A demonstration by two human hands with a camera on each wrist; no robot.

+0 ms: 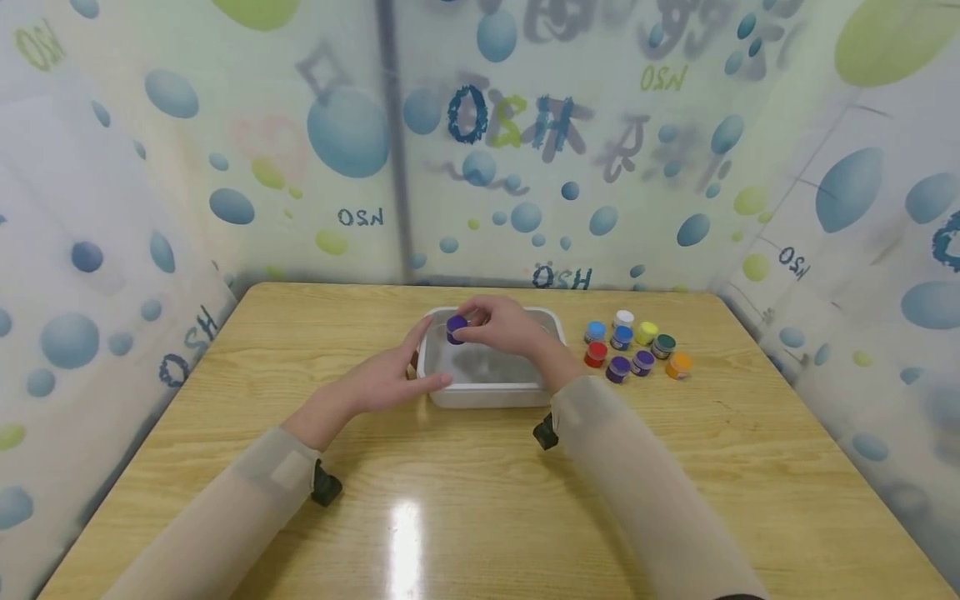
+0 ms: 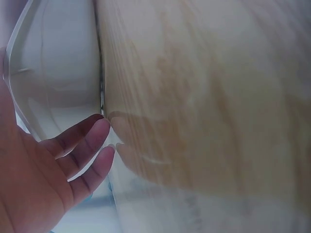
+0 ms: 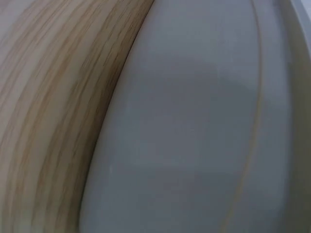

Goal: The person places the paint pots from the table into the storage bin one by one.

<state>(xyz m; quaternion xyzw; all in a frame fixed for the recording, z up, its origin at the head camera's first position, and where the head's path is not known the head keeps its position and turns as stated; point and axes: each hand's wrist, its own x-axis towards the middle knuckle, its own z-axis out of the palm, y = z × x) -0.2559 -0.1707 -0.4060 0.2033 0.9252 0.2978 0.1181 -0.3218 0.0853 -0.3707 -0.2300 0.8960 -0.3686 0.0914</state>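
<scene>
A white rectangular plastic container (image 1: 491,397) stands on the wooden table. My right hand (image 1: 506,325) reaches over it and pinches a small purple paint jar (image 1: 457,330) above the container's left part. At the container's left end is my left hand (image 1: 382,377), its thumb stretched along the front corner and its other fingers along the left side. The left wrist view has the left fingers (image 2: 90,145) loosely extended, tips low by the container's wall (image 2: 63,63). In the right wrist view only the container's outer wall (image 3: 180,111) and the table appear; the right hand is out of that frame.
Right of the container, several small paint jars stand in a cluster, among them a red jar (image 1: 596,354), a white jar (image 1: 623,319), a dark green jar (image 1: 663,347) and an orange jar (image 1: 678,365). A patterned curtain (image 1: 480,200) encloses the table (image 1: 465,500) at the back and sides.
</scene>
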